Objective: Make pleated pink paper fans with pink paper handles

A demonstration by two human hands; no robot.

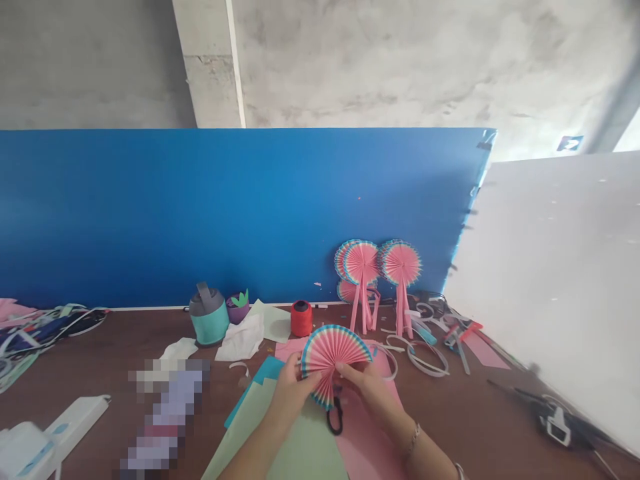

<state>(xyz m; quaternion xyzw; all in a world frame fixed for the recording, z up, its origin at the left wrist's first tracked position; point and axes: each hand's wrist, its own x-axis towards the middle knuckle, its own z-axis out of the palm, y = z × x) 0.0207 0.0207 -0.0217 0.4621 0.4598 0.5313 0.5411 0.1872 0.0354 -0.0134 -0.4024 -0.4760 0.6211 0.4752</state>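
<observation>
A blue sign [569, 143] high on the right bears a white mark too blurred to read, and the pixelated patch [160, 427] at lower left hides whatever is printed there. The tabletop [430, 433] is dark brown, backed by a blue partition [200, 207] and, at right, a white panel [555, 247]; above rises bare, stained concrete [400, 67]. In the middle, just above the layered paper, a pink pleated fan [340, 348] with a blue-and-white edge is spread between both hands — the left hand [294, 381] pinches its left side between thumb and fingers, while the right hand [367, 387] has its thumb pressed on the pleats near the centre. Beneath lie pale green sheets [300, 447] and a pink sheet [363, 440]. Beyond, round pleated fans [363, 263] on pink sticks lean by the partition, with a red spool [301, 323] and a teal container [210, 321] left of them.
</observation>
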